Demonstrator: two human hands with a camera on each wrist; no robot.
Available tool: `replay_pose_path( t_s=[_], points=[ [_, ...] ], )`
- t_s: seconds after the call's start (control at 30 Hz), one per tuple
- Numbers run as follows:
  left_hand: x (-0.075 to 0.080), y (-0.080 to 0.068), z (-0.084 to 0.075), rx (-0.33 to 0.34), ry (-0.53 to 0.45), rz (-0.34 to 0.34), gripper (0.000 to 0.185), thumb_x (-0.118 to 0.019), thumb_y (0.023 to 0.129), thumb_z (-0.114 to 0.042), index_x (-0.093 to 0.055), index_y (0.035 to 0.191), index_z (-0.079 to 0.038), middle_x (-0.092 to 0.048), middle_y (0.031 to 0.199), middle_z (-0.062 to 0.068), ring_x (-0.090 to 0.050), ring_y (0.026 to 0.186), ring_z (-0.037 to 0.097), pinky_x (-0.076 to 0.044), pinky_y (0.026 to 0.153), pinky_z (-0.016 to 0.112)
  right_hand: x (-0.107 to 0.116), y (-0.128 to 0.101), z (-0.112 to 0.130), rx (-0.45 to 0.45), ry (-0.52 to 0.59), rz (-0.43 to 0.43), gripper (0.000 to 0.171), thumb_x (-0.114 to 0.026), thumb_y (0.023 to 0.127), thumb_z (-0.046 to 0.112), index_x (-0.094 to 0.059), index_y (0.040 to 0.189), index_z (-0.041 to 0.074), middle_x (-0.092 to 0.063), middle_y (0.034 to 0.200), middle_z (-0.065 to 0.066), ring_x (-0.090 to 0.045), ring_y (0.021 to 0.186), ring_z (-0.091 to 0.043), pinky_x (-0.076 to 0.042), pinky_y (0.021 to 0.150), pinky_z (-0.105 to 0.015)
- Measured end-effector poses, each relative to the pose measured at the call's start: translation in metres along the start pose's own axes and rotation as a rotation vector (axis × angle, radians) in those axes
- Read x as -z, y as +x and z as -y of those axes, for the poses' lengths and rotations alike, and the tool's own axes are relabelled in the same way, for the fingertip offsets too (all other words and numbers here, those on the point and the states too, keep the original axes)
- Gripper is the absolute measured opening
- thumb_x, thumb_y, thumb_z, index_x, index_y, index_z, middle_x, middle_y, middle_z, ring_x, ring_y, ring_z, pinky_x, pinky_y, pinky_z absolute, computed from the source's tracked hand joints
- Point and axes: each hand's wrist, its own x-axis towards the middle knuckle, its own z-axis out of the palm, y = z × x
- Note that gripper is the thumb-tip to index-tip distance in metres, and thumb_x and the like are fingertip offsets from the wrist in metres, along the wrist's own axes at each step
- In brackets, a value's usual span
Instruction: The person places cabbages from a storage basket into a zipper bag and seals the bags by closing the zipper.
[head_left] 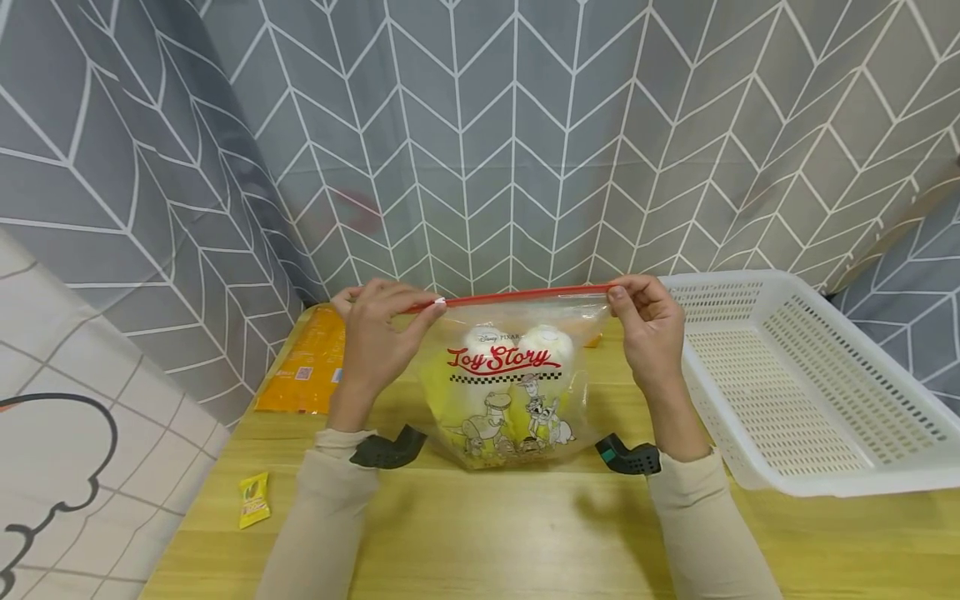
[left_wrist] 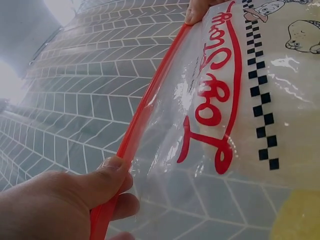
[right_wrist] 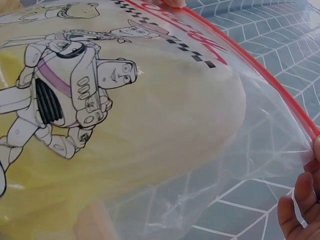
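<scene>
Sleeves low in frame; left hand (head_left: 378, 329) and right hand (head_left: 651, 325) each pinch an end of the zip bag (head_left: 510, 383), red seal (head_left: 517, 297) stretched level between them.

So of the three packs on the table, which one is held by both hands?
The clear Toy Story zip bag, pinched at its red zip strip by left hand and right hand. The orange packet and small yellow sachet lie untouched.
</scene>
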Motion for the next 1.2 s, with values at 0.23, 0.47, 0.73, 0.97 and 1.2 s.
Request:
replay_pose_path(
  t_s=[0.23, 0.47, 0.73, 0.97, 1.2],
  points=[
    [0.003, 0.0, 0.001, -0.012, -0.001, 0.004, 0.017, -0.084, 0.085, -0.021, -0.082, 0.097, -0.01, -0.079, 0.092, 0.009, -0.061, 0.095, 0.028, -0.017, 0.1, 0.065, 0.003, 0.0, 0.002, 0.008, 0.005, -0.004, 0.011, -0.062, 0.097, -0.002, -0.064, 0.095, -0.012, -0.065, 0.077, 0.006, -0.057, 0.072, -0.008, -0.048, 0.071, -0.019],
    [0.006, -0.002, 0.003, 0.004, -0.006, 0.005, 0.016, -0.084, 0.084, -0.021, -0.082, 0.098, -0.011, -0.079, 0.09, 0.008, -0.061, 0.095, 0.026, -0.015, 0.101, 0.063, 0.008, 0.001, 0.004, 0.018, 0.02, -0.022, 0.013, -0.064, 0.097, -0.001, -0.063, 0.095, -0.014, -0.066, 0.078, 0.005, -0.057, 0.072, -0.008, -0.048, 0.07, -0.019],
    [0.007, -0.001, 0.005, 0.01, -0.017, 0.007, 0.017, -0.084, 0.084, -0.02, -0.082, 0.097, -0.01, -0.079, 0.091, 0.009, -0.061, 0.096, 0.026, -0.015, 0.1, 0.062, 0.014, 0.004, 0.006, 0.021, 0.023, -0.051, 0.009, -0.064, 0.096, -0.002, -0.065, 0.093, -0.011, -0.067, 0.076, 0.005, -0.057, 0.07, -0.008, -0.048, 0.069, -0.018],
    [0.009, 0.0, 0.008, 0.016, -0.007, 0.016, 0.016, -0.085, 0.084, -0.02, -0.082, 0.097, -0.011, -0.079, 0.09, 0.008, -0.061, 0.097, 0.026, -0.016, 0.098, 0.06, 0.017, 0.005, 0.008, 0.013, 0.032, -0.075, 0.013, -0.063, 0.096, -0.006, -0.07, 0.088, 0.002, -0.067, 0.074, 0.004, -0.058, 0.07, -0.008, -0.048, 0.069, -0.018],
    [0.016, 0.001, 0.009, 0.016, 0.005, 0.02, 0.018, -0.085, 0.084, -0.02, -0.082, 0.098, -0.011, -0.079, 0.093, 0.009, -0.061, 0.097, 0.026, -0.017, 0.099, 0.06, 0.02, 0.008, 0.009, 0.021, 0.049, -0.087, 0.007, -0.063, 0.095, -0.005, -0.068, 0.09, -0.004, -0.067, 0.075, 0.003, -0.057, 0.068, -0.009, -0.048, 0.068, -0.018]
  ],
)
